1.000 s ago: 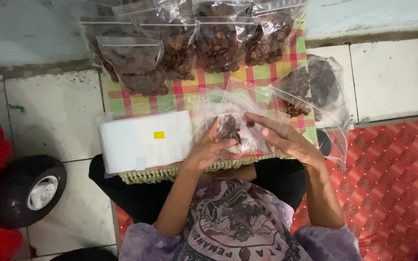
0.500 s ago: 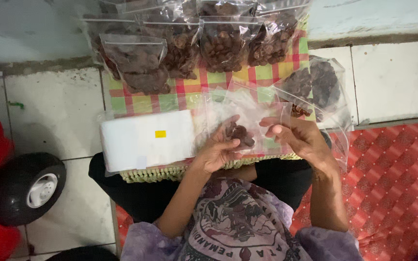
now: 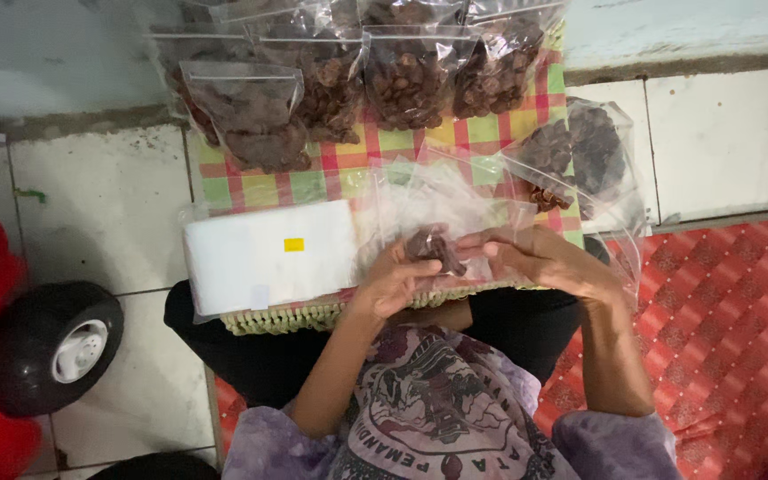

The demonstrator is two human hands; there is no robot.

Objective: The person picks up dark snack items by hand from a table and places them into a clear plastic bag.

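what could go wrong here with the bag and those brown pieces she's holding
The left hand and right hand hold a few brown pieces inside a thin clear bag near the tray's front edge; a slip could drop pieces onto the lap. The open bag of brown pieces lies beside the right hand, so a nudge might spill it. The filled bags overlap at the back and could slide.

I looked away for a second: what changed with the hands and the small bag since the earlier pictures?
The right hand drew back toward the large open bag a moment ago and has now returned to the clear small bag. The left hand kept hold of it, dark pieces inside. The filled bags, white stack and checked cloth stayed put.
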